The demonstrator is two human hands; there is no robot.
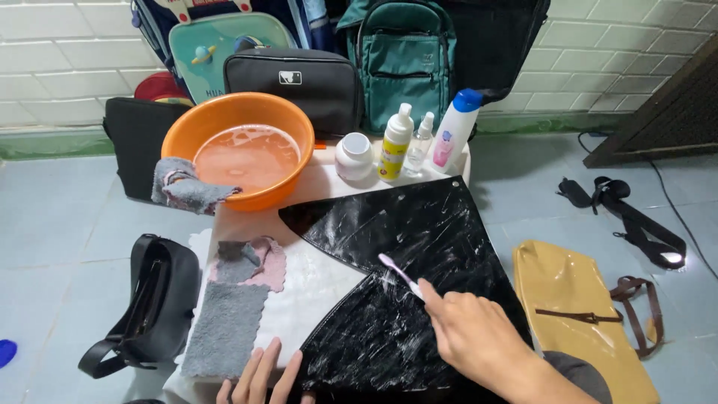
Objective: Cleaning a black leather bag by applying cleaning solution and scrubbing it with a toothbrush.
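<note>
I see my right hand [479,333] clamped around a pink toothbrush [399,274], its bristles pressed onto the black bag [407,254], which lies flat on the low desk [321,183] so its soapy, streaked side faces up for scrubbing. My left hand [258,378] rests at the bag's near-left corner, fingers apart and flat, apparently to pin it in place. Left of the bag lies a grey cloth [228,322]; beyond the bag sits an orange basin [239,146] of water with another grey rag [187,188] draped over its rim. Behind the bag stand a white jar [354,155] and bottles [425,142]. Right of the bag, on the floor, lies a tan bag [576,307]; nothing blocks the brush.
</note>
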